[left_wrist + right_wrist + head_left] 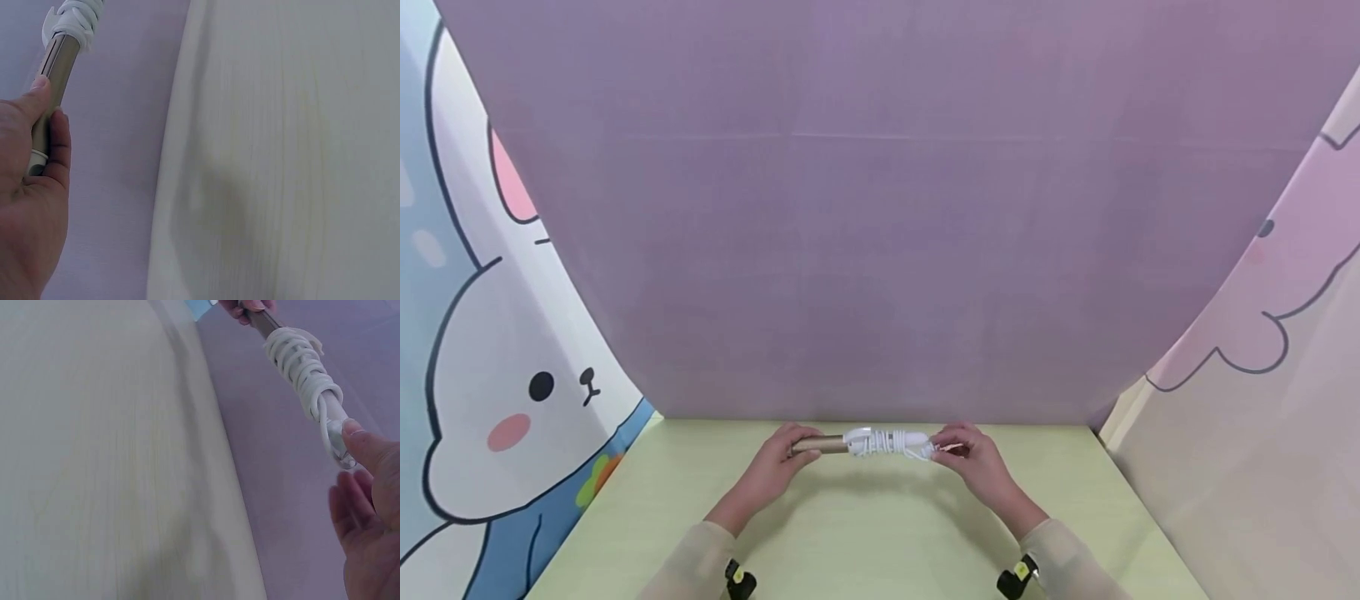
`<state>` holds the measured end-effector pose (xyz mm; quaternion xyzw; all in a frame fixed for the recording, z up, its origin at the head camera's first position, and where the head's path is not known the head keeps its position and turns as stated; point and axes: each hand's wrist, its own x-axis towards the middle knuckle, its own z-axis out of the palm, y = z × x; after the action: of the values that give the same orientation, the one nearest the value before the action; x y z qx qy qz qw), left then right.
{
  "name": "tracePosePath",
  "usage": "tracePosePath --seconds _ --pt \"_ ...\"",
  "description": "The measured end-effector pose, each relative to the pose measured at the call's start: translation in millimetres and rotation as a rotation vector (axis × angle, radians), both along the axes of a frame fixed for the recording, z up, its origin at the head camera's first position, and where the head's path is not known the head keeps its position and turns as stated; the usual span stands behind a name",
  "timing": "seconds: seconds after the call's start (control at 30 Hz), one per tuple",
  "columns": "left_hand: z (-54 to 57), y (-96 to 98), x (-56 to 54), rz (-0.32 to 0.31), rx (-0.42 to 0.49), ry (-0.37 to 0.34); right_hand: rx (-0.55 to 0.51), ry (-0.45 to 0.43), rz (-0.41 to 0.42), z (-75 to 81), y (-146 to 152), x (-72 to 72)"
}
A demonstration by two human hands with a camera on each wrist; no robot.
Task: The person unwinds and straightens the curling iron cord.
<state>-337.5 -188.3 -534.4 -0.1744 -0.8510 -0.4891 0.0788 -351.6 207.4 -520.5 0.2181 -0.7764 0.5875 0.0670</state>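
A curling iron point(827, 444) with a bronze barrel and a white handle is held level over the far part of the table. Its white cord point(887, 443) is wound in several turns around the handle. My left hand point(780, 457) grips the barrel near its white tip, thumb on one side and fingers curled on the other, as the left wrist view shows. At the handle end, my right hand point(973, 460) has its thumb against the end, by a loop of cord. The right wrist view shows its other fingers point(353, 500) below, slightly blurred.
A pale wood-grain table point(880, 533) lies beneath, bearing the shadows of both arms. Behind its far edge rises a purple cloth backdrop point(880, 250). Cartoon-printed curtains point(475, 375) flank it on both sides. Small dark devices point(741, 581) sit at the wrists.
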Motion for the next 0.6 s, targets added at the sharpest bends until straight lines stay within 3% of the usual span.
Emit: tracePosePath --seconds 0.2,0.6 --pt "2.1 0.1 2.1 -0.013 0.017 -0.015 -0.033 -0.096 0.032 -0.1 -1.8 0.7" --pt "3.6 0.8 6.7 -0.033 0.007 -0.019 -0.007 -0.166 0.011 2.9 -5.1 4.7"
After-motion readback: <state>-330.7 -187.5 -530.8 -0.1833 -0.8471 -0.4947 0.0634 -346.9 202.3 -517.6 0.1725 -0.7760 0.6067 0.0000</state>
